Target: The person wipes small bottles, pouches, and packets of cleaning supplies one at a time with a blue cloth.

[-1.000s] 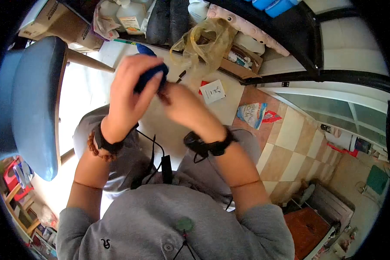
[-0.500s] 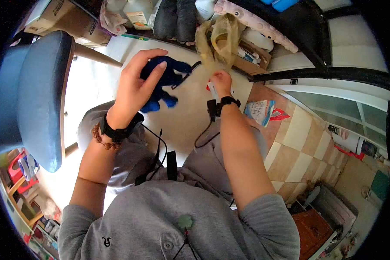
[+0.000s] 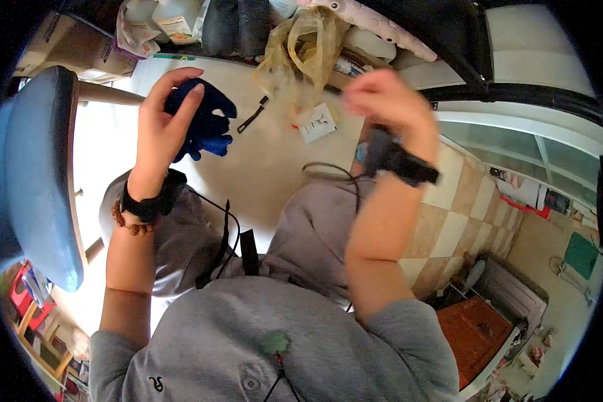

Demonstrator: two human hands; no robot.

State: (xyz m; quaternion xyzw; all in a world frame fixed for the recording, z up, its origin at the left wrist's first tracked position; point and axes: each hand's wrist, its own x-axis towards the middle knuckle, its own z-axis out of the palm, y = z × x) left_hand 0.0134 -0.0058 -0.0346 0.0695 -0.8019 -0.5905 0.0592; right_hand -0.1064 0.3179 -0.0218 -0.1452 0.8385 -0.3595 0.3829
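Note:
My left hand (image 3: 164,124) is closed around a dark blue fabric bundle with finger-like ends, which looks like gloves (image 3: 204,127). My right hand (image 3: 398,110) is raised on the right, smeared by motion, and nothing can be made out in its fingers. Left of it, a white printed card or packet (image 3: 317,124) with a bit of red at its corner lies on the pale surface (image 3: 275,167). A slim black object (image 3: 253,114) lies beyond the gloves. Behind the card stands a crumpled, translucent yellow plastic bag (image 3: 301,60).
A blue-cushioned chair (image 3: 43,174) stands close on my left. Bottles (image 3: 177,20) and dark rolled items (image 3: 234,27) line the back. A black frame edge (image 3: 516,100) and a glass-panelled door (image 3: 543,154) run along the right, above the checkered tiles (image 3: 449,208).
My right hand has left the white card and swung right and towards me; the card now lies uncovered. My left hand holds the gloves still, further left in view. The whole view has shifted.

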